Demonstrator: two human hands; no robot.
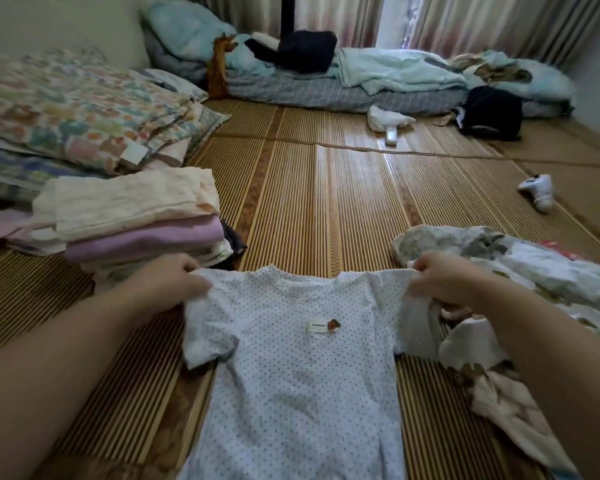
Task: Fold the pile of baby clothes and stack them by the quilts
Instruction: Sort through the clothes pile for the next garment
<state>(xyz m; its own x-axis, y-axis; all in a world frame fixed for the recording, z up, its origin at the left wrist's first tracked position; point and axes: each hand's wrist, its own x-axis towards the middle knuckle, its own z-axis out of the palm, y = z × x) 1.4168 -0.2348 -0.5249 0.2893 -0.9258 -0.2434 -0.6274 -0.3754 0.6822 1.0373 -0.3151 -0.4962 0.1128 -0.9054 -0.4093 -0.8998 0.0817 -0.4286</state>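
Observation:
A white dotted baby shirt (291,368) lies flat on the bamboo mat (319,209), neckline away from me, with a small label on its chest. My left hand (174,278) pinches its left shoulder and my right hand (444,278) pinches its right shoulder. A stack of folded clothes (132,216), cream on top and lilac below, sits at the left beside the floral quilts (70,109). The unfolded pile of baby clothes (499,306) lies at the right, partly under my right arm.
A low mattress with teal bedding (378,77) and dark garments runs along the far curtains. A white game controller (537,190), a white bottle with a crumpled cloth (388,124) and a black bag (489,112) lie on the mat beyond.

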